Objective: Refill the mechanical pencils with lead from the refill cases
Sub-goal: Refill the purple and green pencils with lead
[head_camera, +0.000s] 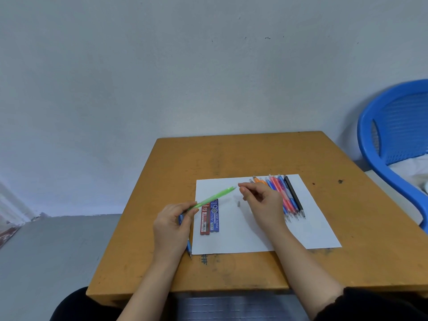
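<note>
My left hand (pixel 172 224) grips a green mechanical pencil (pixel 214 196) that slants up to the right, its top end near my right fingertips. My right hand (pixel 261 200) hovers over the white paper (pixel 312 228) with thumb and forefinger pinched together just right of the pencil's end; whether they hold a lead is too fine to tell. A red refill case (pixel 205 220) and a blue refill case (pixel 214 216) lie side by side on the paper. A small grey cap (pixel 238 203) lies beside them. A blue pencil (pixel 188 247) lies under my left hand.
Several pencils (pixel 289 198) in orange, red, blue and black lie in a row at the paper's far right. The paper rests on a wooden table (pixel 231 156). A blue plastic chair (pixel 393 135) stands to the right. A wall is behind the table.
</note>
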A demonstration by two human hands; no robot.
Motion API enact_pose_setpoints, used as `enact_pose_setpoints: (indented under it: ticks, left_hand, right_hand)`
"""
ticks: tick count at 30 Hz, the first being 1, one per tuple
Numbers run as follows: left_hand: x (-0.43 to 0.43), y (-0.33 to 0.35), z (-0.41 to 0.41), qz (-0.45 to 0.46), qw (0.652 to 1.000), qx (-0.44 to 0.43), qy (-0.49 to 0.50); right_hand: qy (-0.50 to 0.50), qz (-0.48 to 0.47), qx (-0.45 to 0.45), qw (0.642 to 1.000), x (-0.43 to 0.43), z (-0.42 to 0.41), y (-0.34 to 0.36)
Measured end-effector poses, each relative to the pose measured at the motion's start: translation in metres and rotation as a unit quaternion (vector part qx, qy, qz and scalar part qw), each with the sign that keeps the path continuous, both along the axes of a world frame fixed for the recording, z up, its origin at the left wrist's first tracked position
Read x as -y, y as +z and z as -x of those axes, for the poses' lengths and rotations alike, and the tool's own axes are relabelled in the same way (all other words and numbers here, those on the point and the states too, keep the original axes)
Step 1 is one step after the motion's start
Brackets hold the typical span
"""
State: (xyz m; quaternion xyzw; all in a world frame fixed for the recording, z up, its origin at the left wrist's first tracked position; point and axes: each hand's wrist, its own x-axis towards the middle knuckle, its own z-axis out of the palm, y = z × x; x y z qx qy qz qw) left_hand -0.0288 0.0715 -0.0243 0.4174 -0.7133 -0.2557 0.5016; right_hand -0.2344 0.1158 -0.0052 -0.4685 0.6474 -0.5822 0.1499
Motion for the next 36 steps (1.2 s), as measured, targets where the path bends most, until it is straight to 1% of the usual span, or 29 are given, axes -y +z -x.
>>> enact_pose_setpoints:
  ticks: [5, 10, 15, 18, 22, 24, 26, 29, 31, 33, 34, 36]
  left_hand:
    - [0.0003, -0.0008, -0.0013, 0.013, 1.0, 0.012, -0.008]
    - [0.0004, -0.0009, -0.0011, 0.008, 1.0, -0.006, 0.003]
    - [-0.0004, 0.0001, -0.0023, 0.01, 1.0, -0.013, -0.002]
    - [-0.0004, -0.0005, -0.0017, 0.023, 1.0, -0.008, -0.003]
    - [-0.0021, 0.0032, 0.0009, 0.062, 0.998, 0.013, 0.005]
    - [-0.0017, 0.0024, 0.0008, 0.063, 0.998, 0.022, 0.014]
    - [0.0008, -0.0001, -0.0005, 0.02, 0.999, 0.008, 0.044]
    - [0.0054, -0.0016, -0.003, -0.086, 0.991, -0.054, 0.092]
    - [0.0055, 0.0001, -0.0029, -0.103, 0.989, -0.058, 0.093]
    - [0.004, 0.0017, -0.0015, -0.105, 0.989, -0.056, 0.084]
    - [0.003, 0.0025, -0.0009, -0.107, 0.989, -0.055, 0.082]
    - [0.0024, 0.0035, -0.0006, -0.117, 0.988, -0.062, 0.082]
  right_hand:
    - [0.012, 0.005, -0.001, 1.0, 0.0001, -0.0004, 0.0002]
    - [0.018, -0.015, 0.032, 0.999, 0.0, 0.001, 0.0004]
    - [0.057, -0.036, 0.065, 0.996, -0.0003, 0.0004, 0.0025]
    - [0.063, -0.046, 0.066, 0.995, -0.0005, 0.0001, 0.0038]
    - [0.049, -0.044, 0.05, 0.997, -0.0004, -0.0002, 0.0023]
    - [0.032, -0.043, 0.042, 0.998, 0.0, -0.0004, 0.001]
    - [-0.005, -0.031, 0.057, 0.998, 0.0004, 0.003, 0.0017]
    - [-0.048, -0.021, 0.083, 0.995, -0.0011, 0.0092, 0.004]
    - [-0.049, -0.051, 0.034, 0.997, -0.0025, 0.0075, 0.0037]
    - [-0.036, -0.103, -0.057, 0.992, -0.0031, 0.0028, 0.0022]
    - [-0.028, -0.126, -0.088, 0.988, -0.0032, 0.0009, 0.0013]
    - [-0.018, -0.164, -0.111, 0.98, -0.0032, 0.0002, 0.0004]
